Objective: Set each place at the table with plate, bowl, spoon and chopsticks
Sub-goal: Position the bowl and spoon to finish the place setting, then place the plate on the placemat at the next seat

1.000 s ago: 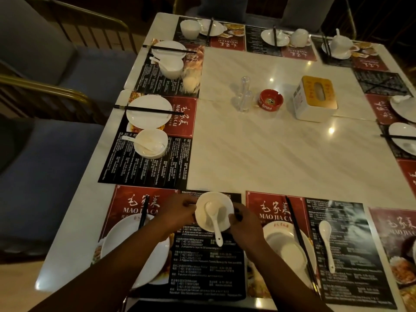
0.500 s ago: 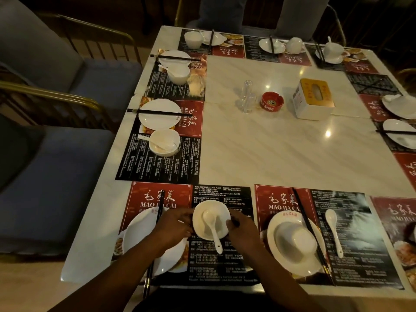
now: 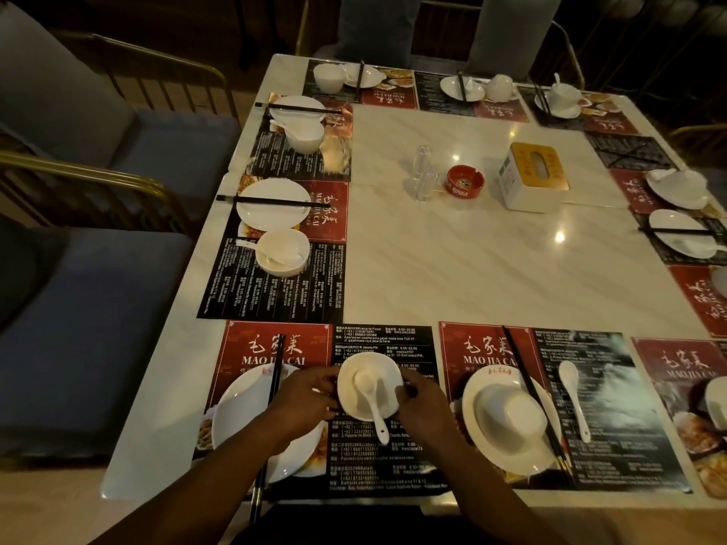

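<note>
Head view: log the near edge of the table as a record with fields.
left hand: holds the bowl by its left side
right hand: holds the bowl by its right side
bowl: upright on the mat, between the hands
spoon: in the bowl, handle toward the person
plate: left of the bowl, chopsticks lying across it
next place: upturned bowl on second plate, loose spoon to its right
middle: red ashtray, tissue box
</note>
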